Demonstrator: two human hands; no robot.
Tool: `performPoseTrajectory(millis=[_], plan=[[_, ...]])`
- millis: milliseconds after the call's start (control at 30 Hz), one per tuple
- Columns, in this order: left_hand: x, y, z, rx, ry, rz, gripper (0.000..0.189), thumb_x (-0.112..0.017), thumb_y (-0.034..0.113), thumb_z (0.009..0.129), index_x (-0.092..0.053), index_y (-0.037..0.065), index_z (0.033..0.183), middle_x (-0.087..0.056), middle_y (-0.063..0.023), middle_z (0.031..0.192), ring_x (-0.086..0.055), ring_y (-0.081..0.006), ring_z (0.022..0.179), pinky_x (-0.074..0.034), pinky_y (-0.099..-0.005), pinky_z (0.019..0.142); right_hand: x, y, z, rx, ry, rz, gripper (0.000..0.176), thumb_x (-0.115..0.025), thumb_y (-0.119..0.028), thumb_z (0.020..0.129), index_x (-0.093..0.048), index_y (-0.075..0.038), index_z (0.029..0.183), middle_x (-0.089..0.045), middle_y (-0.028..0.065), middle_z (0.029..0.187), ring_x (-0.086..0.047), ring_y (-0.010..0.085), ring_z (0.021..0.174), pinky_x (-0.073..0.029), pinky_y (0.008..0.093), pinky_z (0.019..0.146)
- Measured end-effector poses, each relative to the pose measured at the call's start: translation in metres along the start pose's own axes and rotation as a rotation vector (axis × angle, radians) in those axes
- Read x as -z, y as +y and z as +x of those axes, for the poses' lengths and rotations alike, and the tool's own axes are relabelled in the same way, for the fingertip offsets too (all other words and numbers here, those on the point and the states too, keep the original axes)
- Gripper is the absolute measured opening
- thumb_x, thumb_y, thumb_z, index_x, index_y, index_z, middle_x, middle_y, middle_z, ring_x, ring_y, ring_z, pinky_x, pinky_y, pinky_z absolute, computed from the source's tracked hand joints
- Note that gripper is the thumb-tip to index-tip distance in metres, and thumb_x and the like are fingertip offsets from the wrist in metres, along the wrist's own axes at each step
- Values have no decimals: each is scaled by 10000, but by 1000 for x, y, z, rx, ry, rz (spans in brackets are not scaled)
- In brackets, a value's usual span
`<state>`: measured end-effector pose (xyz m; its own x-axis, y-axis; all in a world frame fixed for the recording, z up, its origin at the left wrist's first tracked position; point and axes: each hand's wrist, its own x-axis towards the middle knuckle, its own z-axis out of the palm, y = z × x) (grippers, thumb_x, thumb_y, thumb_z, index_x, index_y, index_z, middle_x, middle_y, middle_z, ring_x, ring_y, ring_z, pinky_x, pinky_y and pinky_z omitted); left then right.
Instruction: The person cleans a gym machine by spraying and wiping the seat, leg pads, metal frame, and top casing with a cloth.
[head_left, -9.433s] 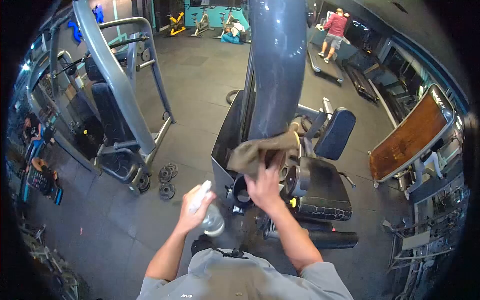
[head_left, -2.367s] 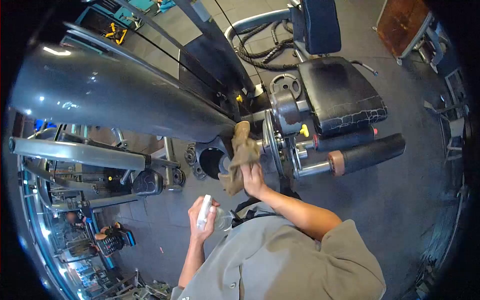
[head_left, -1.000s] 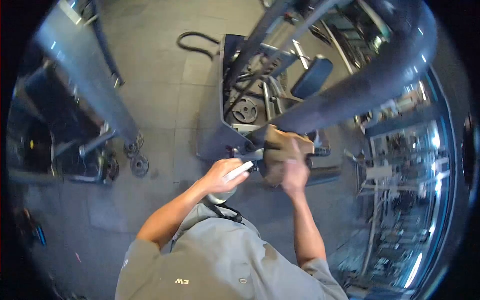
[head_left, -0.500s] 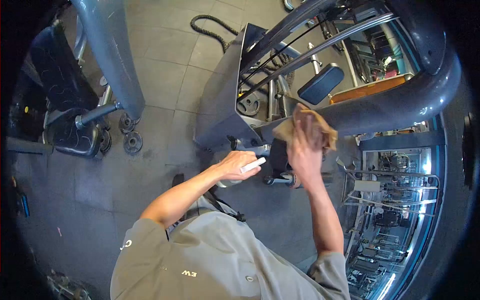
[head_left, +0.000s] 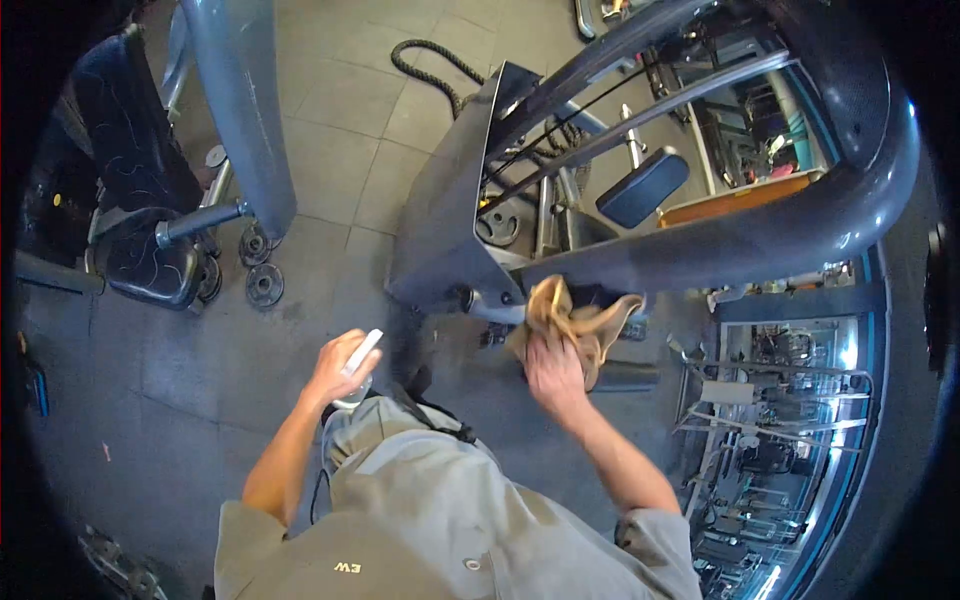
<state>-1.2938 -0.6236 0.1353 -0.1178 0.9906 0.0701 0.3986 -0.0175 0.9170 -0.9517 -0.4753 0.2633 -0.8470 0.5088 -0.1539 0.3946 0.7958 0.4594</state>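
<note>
Left of centre, our left hand wraps its fingers around a spray bottle, apparently to hold it clear of the machine frame, while at centre our right hand grasps a brown cloth, bunched seemingly for grip, at or beside that frame.

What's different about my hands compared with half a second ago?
Your left hand, with the spray bottle, moved left, away from the dark frame. Your right hand brought the cloth left and closer to you. Neither let go; the weight plates stayed put.
</note>
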Motion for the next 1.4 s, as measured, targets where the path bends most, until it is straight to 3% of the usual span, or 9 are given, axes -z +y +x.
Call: performPoseTrajectory(millis=[333,567,600,700,867,1000,1167,1200,1400], plan=[[37,0,-8,71,69,-20,210,-656,159,892,-585,-15,799,-531,-147,737,-560,-344,665,-430,-428,610,52,29,-22,-1626,800,1625,444,-490,-389,1058,-667,3,948,-660,86,815,-620,200,721,-511,377,706],[6,39,44,-38,-210,12,245,-632,183,916,-615,-10,766,-545,-133,733,-570,-296,660,-438,-397,615,17,40,6,-1055,240,1338,658,-396,-515,1051,-566,36,732,-551,107,635,-547,229,635,-436,430,636],[-2,40,51,-53,-258,28,251,-634,202,917,-625,-6,776,-549,-129,739,-578,-298,668,-443,-405,620,12,44,0,-1014,79,1364,697,-356,-540,1042,-581,63,774,-621,286,783,-642,428,826,-448,515,763],[-23,58,65,-123,-311,7,250,-631,216,921,-639,-1,798,-548,-127,744,-570,-299,664,-442,-415,620,28,22,-21,-1020,462,1245,593,-417,-485,1054,-643,49,930,-667,270,949,-665,362,921,-475,466,799],[-38,91,68,-115,-312,96,222,-612,197,909,-655,-3,825,-546,-132,748,-570,-306,669,-451,-404,630,16,15,-83,-1474,1180,2258,453,-515,-336,1056,-539,32,1320,-641,137,1261,-622,266,1174,-481,420,1042],[-51,109,62,-69,-232,142,208,-611,180,901,-668,-11,841,-551,-125,740,-571,-275,663,-458,-394,652,39,94,-86,-939,1595,2309,512,-450,-381,1064,-448,-5,1412,-572,157,1361,-589,298,1222,-480,475,1045],[-80,115,56,36,-33,63,263,-592,222,945,-665,-16,858,-591,-86,763,-588,-197,701,-465,-353,662,47,173,5,-746,877,1583,535,-411,-447,1061,-600,39,1181,-665,242,1078,-643,337,1056,-475,422,920],[-85,125,54,62,4,71,276,-589,236,951,-660,-18,870,-604,-85,777,-593,-190,713,-469,-343,668,26,169,40,-710,1341,1734,568,-405,-474,1055,-607,46,1158,-663,263,1096,-636,378,1064,-468,429,930],[-120,167,38,210,162,100,337,-582,311,969,-639,-13,897,-657,-75,808,-623,-152,768,-493,-310,697,-146,124,80,-948,341,2132,773,-332,-589,1024,-549,83,1338,-601,323,1301,-551,384,1293,-420,418,1063]])
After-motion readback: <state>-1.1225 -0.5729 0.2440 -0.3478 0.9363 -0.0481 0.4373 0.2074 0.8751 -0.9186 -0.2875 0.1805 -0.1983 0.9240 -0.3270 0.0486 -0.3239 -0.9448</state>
